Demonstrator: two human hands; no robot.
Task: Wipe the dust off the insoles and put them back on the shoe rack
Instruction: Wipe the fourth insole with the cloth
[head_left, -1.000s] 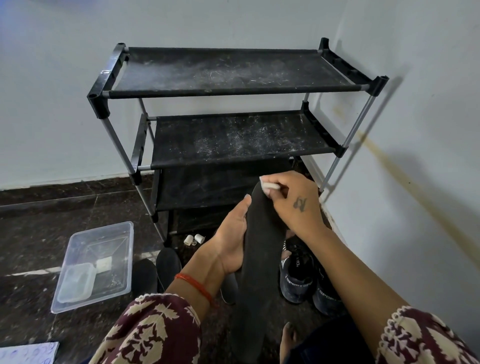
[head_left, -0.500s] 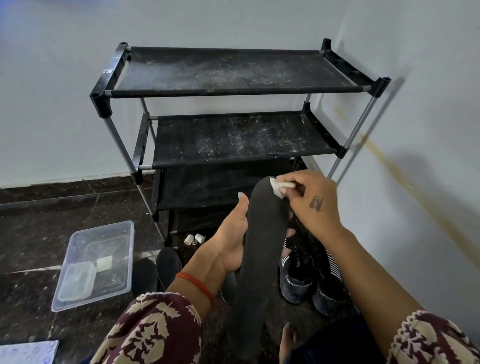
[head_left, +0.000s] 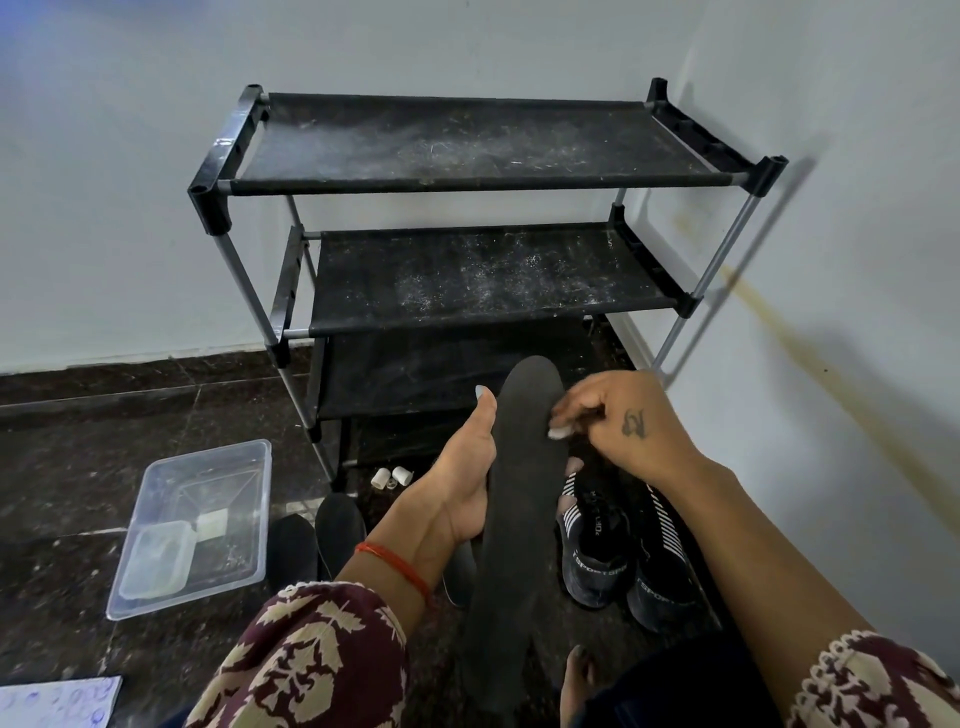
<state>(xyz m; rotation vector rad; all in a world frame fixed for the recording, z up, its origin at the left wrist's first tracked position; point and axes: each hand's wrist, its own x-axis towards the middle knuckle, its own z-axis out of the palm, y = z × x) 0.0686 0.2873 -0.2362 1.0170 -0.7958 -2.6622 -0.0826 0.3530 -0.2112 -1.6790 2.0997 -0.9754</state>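
My left hand (head_left: 460, 486) grips a long dark grey insole (head_left: 511, 525) by its left edge and holds it upright, toe end up. My right hand (head_left: 621, 423) pinches a small white wipe (head_left: 560, 431) against the insole's right edge, a little below the toe. Two more dark insoles (head_left: 317, 535) lie on the floor left of my left wrist. The black shoe rack (head_left: 467, 176) stands behind in the corner; its fabric shelves are dusty and bare.
A pair of black sport shoes (head_left: 623, 551) sits on the floor under my right forearm. A clear plastic tub (head_left: 200, 525) lies at the left. Two small white caps (head_left: 392, 475) rest by the rack's foot. A white wall runs close on the right.
My right hand has slid the wipe from the insole's toe tip to the right and downward along its edge. The left hand keeps the same hold.
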